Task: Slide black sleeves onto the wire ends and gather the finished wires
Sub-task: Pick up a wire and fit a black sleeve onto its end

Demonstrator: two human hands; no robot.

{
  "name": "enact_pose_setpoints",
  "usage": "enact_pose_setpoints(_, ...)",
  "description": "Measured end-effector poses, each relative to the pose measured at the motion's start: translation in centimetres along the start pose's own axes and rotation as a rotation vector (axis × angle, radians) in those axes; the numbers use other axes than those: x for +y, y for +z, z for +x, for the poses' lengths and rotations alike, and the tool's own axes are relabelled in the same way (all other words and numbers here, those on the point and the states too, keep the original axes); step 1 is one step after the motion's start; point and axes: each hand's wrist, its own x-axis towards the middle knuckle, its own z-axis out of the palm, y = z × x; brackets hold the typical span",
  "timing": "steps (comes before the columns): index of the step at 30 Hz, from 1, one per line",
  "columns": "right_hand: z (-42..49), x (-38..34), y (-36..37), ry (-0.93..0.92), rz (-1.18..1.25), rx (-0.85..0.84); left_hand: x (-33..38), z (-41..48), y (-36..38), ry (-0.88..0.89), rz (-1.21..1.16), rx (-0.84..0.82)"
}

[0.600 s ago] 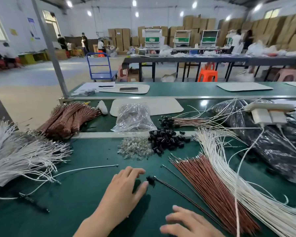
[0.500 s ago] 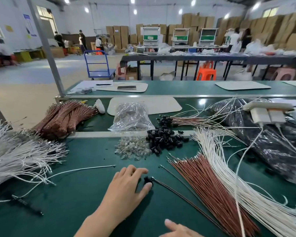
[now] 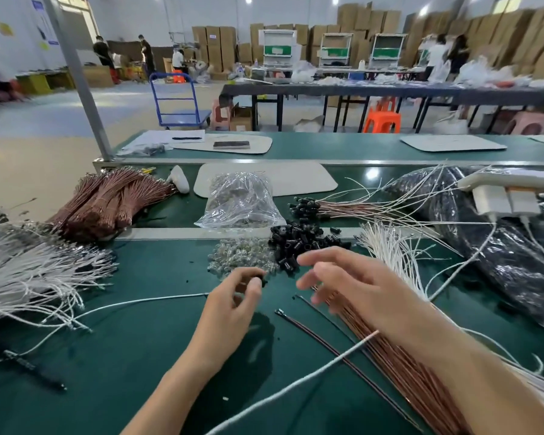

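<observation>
bare green mat [image 3: 132, 356] lies open front-left; white wire heap [image 3: 29, 271] blocks left, brown wire bundle [image 3: 421, 394] right, black sleeves [image 3: 302, 243] ahead.

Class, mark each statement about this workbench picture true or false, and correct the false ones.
1. The left hand pinches a black sleeve. True.
2. The pile of black sleeves lies left of the clear pieces. False: it lies right of them.
3. The right hand has spread fingers. True.
4. The stool beyond the bench is blue. False: it is orange.
</observation>
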Motion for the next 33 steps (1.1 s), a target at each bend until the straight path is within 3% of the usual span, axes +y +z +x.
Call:
enact_pose_setpoints(1,2.4,-1.0,2.3,0.084,-0.086,0.109,0.1,0.0,0.0,-0.005,-0.042,0.01)
enact_pose_setpoints(3,4.1,0.8,5.4,0.121,-0.182,0.113,0.3,-0.2,-0.2,0.006,-0.093,0.008)
enact_pose_setpoints(13,4.5,4.9,6.7,0.028,-0.241,0.37,0.6,-0.3,1.1,-0.024,-0.233,-0.025)
enact_pose_setpoints(15,4.5,5.1,5.6,0.047,-0.127,0.484,0.3,-0.4,1.4,0.036,-0.048,-0.081)
enact_pose_setpoints(18,4.6,5.1,3.5,0.119,0.306,0.745,0.1,-0.7,1.5,0.306,0.435,-0.349)
enact_pose_setpoints(21,4.5,5.4,2.4,0.196,0.57,0.844,0.4,-0.4,1.8,0.509,0.688,-0.513)
enact_pose_setpoints(26,4.4,5.3,2.3,0.21,0.626,0.847,1.4,-0.1,1.9,0.74,0.85,-0.45)
enact_pose_setpoints(33,4.3,5.2,2.0,0.169,0.639,0.826,-0.1,1.3,0.4,0.716,0.915,-0.309)
